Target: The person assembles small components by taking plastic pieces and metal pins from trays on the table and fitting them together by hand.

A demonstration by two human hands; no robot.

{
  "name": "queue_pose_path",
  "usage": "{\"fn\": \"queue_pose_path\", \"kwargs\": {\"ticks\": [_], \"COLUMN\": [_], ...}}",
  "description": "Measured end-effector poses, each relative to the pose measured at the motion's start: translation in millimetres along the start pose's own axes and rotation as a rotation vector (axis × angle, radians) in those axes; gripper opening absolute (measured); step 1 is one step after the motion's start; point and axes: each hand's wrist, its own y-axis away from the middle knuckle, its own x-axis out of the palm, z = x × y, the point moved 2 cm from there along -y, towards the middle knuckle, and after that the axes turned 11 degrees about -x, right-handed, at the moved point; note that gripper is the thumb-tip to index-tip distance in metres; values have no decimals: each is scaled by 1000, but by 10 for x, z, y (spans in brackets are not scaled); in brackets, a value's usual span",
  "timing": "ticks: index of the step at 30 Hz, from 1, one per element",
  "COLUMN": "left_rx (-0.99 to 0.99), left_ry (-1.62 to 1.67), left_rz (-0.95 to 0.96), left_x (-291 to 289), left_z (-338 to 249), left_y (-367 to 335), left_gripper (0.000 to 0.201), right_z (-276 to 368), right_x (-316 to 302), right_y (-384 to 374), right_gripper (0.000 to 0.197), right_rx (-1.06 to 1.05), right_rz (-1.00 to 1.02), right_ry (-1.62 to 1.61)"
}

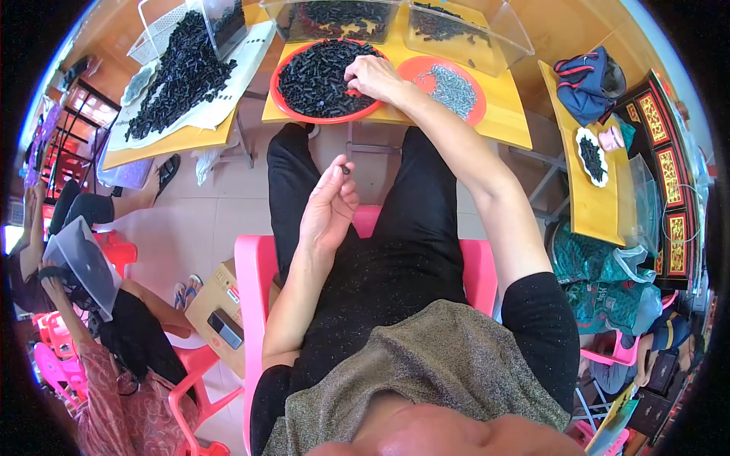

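My left hand (328,205) is raised above my lap, its thumb and fingertips pinching a small black plastic piece (346,170). On the yellow table (502,114) in front of me stands a round red tray (334,119), heaped with short black plastic pieces (315,80). My right hand (372,78) reaches over the tray's right side, fingers bent down into the heap; whatever the fingertips grip is hidden. Beside it, under my right forearm, a red plate (414,68) carries many small silvery metal parts (454,91), too small to name exactly.
Clear bins (468,42) of black pieces line the table's back. At left, a second table bears a large black pile (182,68). A side table at right holds a white dish (591,158) and a blue bag (589,87). People sit at left; a phone (226,328) lies on a carton.
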Motion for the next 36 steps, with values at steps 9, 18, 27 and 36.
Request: {"fn": "queue_pose_path", "kwargs": {"ticks": [9, 18, 27, 36], "left_rx": [9, 9, 10, 72], "left_ry": [-12, 8, 7, 20], "left_rz": [13, -16, -15, 16], "left_x": [-6, -31, -35, -2], "left_z": [-37, -34, -48, -164], "left_y": [-4, -17, -19, 26], "left_gripper": [27, 27, 26, 26], "right_z": [26, 63, 257, 468], "right_x": [83, 2, -30, -340], "right_y": [-84, -47, -211, 60], "right_gripper": [17, 18, 19, 19], "right_rx": [102, 148, 390, 225], "right_rz": [42, 16, 4, -141], "right_ry": [51, -40, 97, -372]}}
